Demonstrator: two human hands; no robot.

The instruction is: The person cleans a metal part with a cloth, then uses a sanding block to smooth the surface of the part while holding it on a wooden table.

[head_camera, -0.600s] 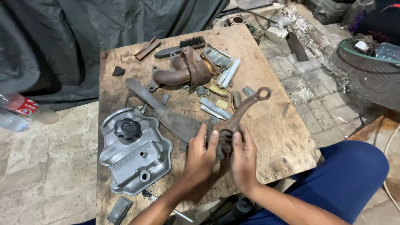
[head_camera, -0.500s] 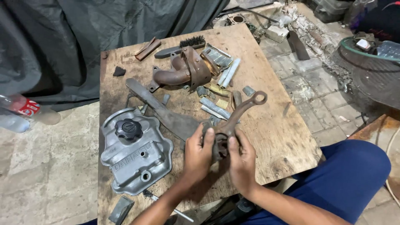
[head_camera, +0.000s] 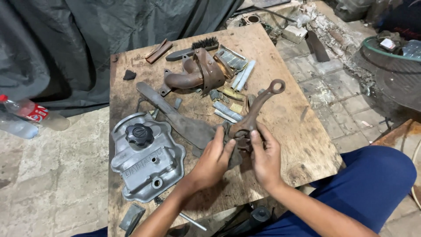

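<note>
Both of my hands grip the big end of a rusty connecting rod [head_camera: 258, 105] above a wooden board [head_camera: 294, 127]. My left hand [head_camera: 213, 159] wraps it from the left, and my right hand [head_camera: 265, 153] from the right, thumbs on top. The rod's small ring end points up and away to the right. A grey rag seems to lie under my left fingers, partly hidden. A silver valve cover [head_camera: 147, 164] with a black round cap [head_camera: 139, 134] lies to the left of my hands.
On the board lie a rusty manifold [head_camera: 195, 74], a long flat metal blade [head_camera: 171, 114], a wire brush [head_camera: 193, 48] and several small metal pieces. A plastic bottle [head_camera: 22, 116] lies on the floor at left. A dark tarp hangs behind. My blue-trousered knee [head_camera: 372, 180] is at right.
My hands have lifted and turned the connecting rod a little; its ring end now points higher and farther away. The view has shifted slightly.
</note>
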